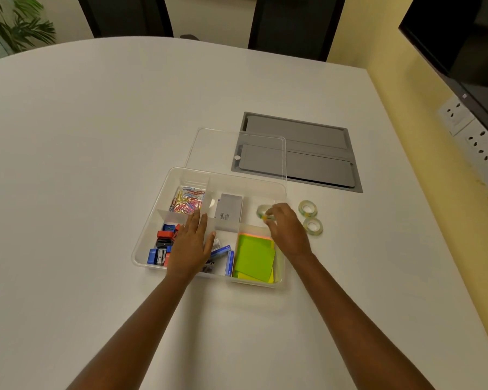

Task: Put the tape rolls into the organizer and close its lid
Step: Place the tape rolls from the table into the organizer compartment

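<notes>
A clear plastic organizer (152,218) with several compartments lies open on the white table. Its clear lid (209,147) rests flat on the table just behind it. My right hand (286,230) holds a small clear tape roll (262,211) over the organizer's back right compartment. Two more tape rolls lie on the table to the right of the organizer, one (307,208) behind the other (313,226). My left hand (190,243) lies flat, fingers spread, over the organizer's middle compartments and holds nothing.
The organizer holds coloured paper clips (186,199), sharpeners (164,243), a grey box (228,211), blue staple boxes (226,256) and green sticky notes (255,257). A grey hatch (316,153) is set into the table behind. Wall sockets (479,142) are at the right.
</notes>
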